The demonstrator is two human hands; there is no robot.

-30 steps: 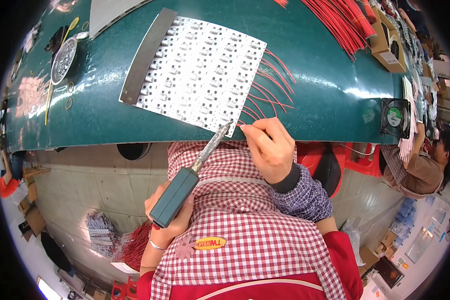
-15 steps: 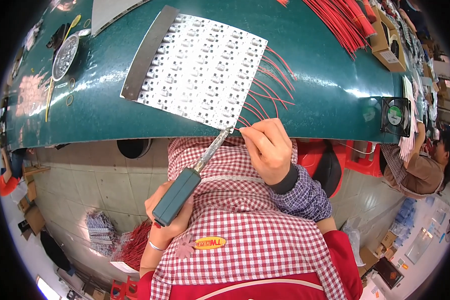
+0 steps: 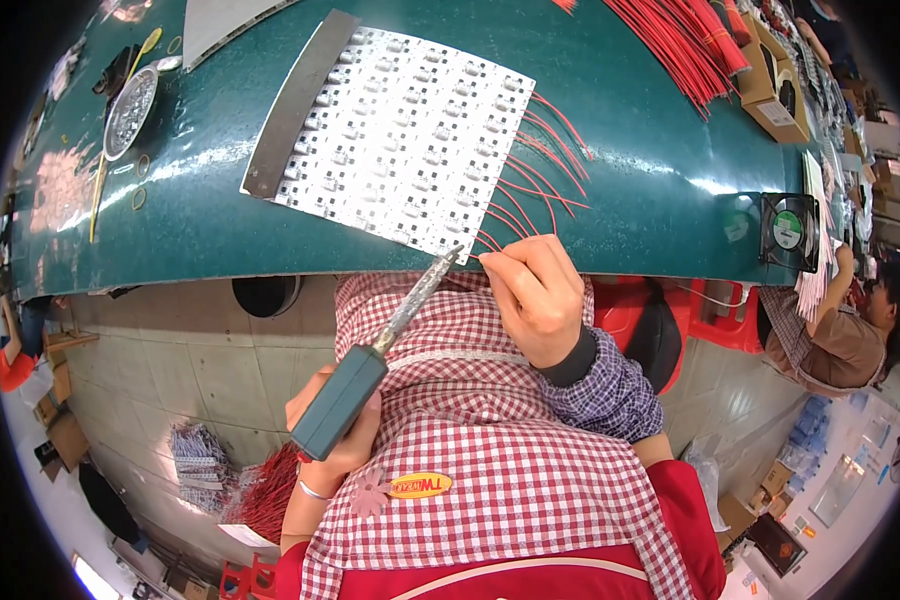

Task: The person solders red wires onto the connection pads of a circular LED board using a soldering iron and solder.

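Observation:
My left hand (image 3: 342, 440) is wrapped round the dark green handle of a soldering iron (image 3: 342, 398). Its metal tip reaches the near corner of a white circuit-board panel (image 3: 400, 140) dotted with rows of small components. Between pinched fingertips, my right hand (image 3: 540, 295) holds a thin red wire (image 3: 475, 257) at that same corner. Whether the wire touches the iron's tip is too small to tell. Several more red wires (image 3: 550, 135) stick out from the panel's right edge. A dark grey strip (image 3: 300, 105) lies along the panel's left edge.
On the green table (image 3: 660, 200) are a bowl of small parts (image 3: 130, 115) at left, a bundle of red wires (image 3: 670, 50) and a cardboard box (image 3: 772, 85) at far right. A small black fan (image 3: 788, 232) stands near the right edge. Another person (image 3: 840, 335) sits at right.
The soldering iron has shifted slightly down and left at its handle, and its tip sits a little higher on the panel's corner. My right hand has barely moved.

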